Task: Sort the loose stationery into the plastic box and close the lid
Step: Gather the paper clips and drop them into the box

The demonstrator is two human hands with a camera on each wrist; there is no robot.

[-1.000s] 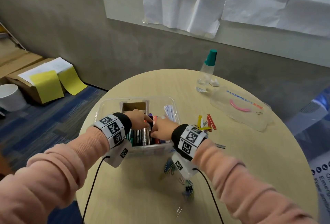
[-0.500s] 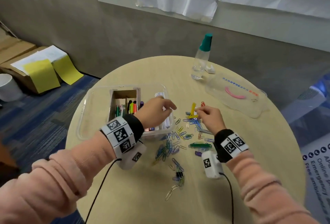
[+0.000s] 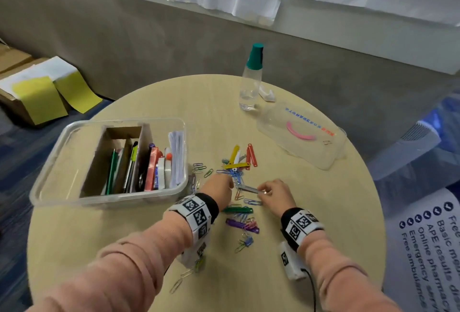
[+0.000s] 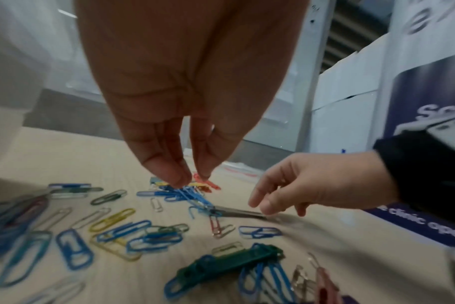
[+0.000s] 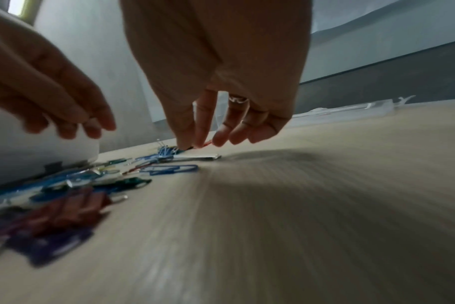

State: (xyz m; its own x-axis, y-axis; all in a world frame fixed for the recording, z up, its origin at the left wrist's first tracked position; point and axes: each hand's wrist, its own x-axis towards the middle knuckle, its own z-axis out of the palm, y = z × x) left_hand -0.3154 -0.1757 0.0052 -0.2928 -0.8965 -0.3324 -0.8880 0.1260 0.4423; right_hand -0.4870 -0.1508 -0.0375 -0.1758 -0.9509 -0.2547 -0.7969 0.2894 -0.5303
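- Paper clips (image 3: 239,179), many colours, loose on my round table (image 3: 149,249): a scatter running from 12 o'clock of my hands down to 6 o'clock, between my wrists; the nearest ones smear into blur in both wrist views.
- Left hand (image 3: 219,191): fingertips (image 4: 174,174) drawn narrow, pinching a tangle of blue clips (image 4: 192,195) at the scatter's middle; the head view hides the pinch behind my knuckles.
- Right hand (image 3: 276,193): just beside the left, at its 3 o'clock; fingers curled down, thumb and forefinger closing on one end of a silver metal clip (image 3: 247,189) that lies flat on the table. How firm the hold is, I cannot tell.
- Plastic box (image 3: 49,182), clear, lid off, at 9 to 10 o'clock of my hands: a cardboard divider (image 3: 134,135) inside, with pens, tape rolls and folded paper; smaller contents too crowded to name.
- Lid (image 3: 301,135), clear with a pink handle, lying flat at 1 o'clock, well apart from the box.
- Bottle (image 3: 251,82), clear with a green cap, upright at 12 o'clock, beside the lid.
- Green plastic fastener (image 3: 237,210) and purple one (image 3: 240,224) at 6 o'clock, between my wrists.
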